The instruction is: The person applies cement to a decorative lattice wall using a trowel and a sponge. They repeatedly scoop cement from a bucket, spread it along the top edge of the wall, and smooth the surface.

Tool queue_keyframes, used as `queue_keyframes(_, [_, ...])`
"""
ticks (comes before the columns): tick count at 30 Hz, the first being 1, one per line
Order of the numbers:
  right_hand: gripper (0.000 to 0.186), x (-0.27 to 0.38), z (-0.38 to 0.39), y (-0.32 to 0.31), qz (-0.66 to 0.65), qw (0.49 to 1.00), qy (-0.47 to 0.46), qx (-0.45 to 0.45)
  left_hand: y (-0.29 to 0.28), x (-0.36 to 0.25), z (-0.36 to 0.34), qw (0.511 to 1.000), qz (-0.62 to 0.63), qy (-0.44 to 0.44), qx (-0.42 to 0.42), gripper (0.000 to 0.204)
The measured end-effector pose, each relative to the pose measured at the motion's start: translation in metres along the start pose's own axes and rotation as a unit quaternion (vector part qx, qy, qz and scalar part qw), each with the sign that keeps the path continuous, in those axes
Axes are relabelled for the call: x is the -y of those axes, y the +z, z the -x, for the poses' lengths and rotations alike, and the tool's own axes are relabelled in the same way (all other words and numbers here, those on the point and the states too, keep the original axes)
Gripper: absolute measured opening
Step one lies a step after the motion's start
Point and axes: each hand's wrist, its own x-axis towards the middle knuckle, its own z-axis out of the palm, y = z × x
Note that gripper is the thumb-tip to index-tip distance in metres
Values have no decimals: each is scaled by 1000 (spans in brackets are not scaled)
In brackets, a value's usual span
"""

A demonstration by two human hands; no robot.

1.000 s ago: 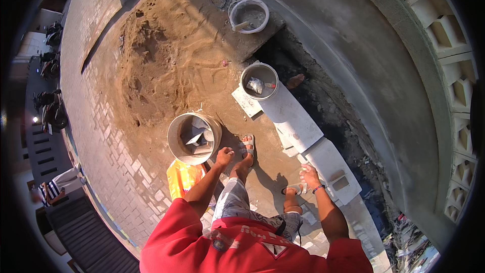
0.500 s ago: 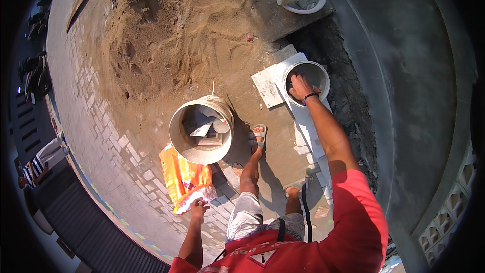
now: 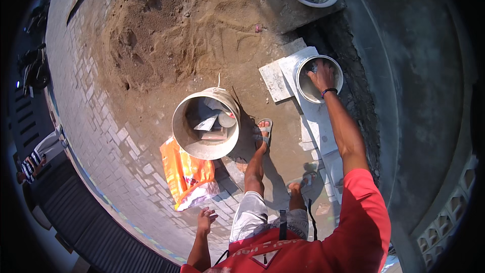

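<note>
My right hand (image 3: pixel 322 77) reaches down into a round white bucket (image 3: pixel 339 87), its fingers bent inward. A small pale patch shows at the fingertips, too unclear to name, and the fingers are partly hidden. That bucket stands on white slabs (image 3: pixel 323 130). Low in the view, my left hand (image 3: pixel 205 218) hangs in the air with its fingers apart, holding nothing. Closest to it lies an orange plastic sack (image 3: pixel 186 172). Beyond the sack a large pale bucket (image 3: pixel 178 136) leans toward me, with tile pieces (image 3: pixel 207 123) and other objects inside.
A sand heap (image 3: pixel 156 35) spreads across the far left. Another white tub (image 3: pixel 331 0) with grey wet mix stands at the far right. A trench (image 3: pixel 361 76) runs between the slabs and a concrete ledge (image 3: pixel 386 96). On the far left a person (image 3: pixel 35 164) is near the paved road.
My right hand has bent further inside the bucket, and its fingers have drawn in. My left hand has dropped slightly away from the sack and opened. The whole view has shifted a little.
</note>
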Motion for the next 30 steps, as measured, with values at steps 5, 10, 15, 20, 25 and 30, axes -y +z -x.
queue_keyframes(5, [51,-21,-6,34,96,993,42,47,2,-8,-1,999,-36,-17,-2,37])
queue_keyframes(10, [48,-45,-24,29,-86,990,57,98,3,-23,-11,999,-40,21,13,34])
queue_keyframes(15, [46,-25,17,-54,-401,887,197,120,5,-46,-14,997,-52,46,23,31])
queue_keyframes(20, [39,-61,90,-131,-697,611,261,268,34,-98,-14,994,-38,72,77,18])
queue_keyframes(25, [49,-69,173,-231,-735,610,233,181,64,-160,-10,980,-82,126,127,18])
queue_keyframes(30, [46,-99,264,-337,-791,585,122,131,91,-229,-2,959,-142,200,144,26])
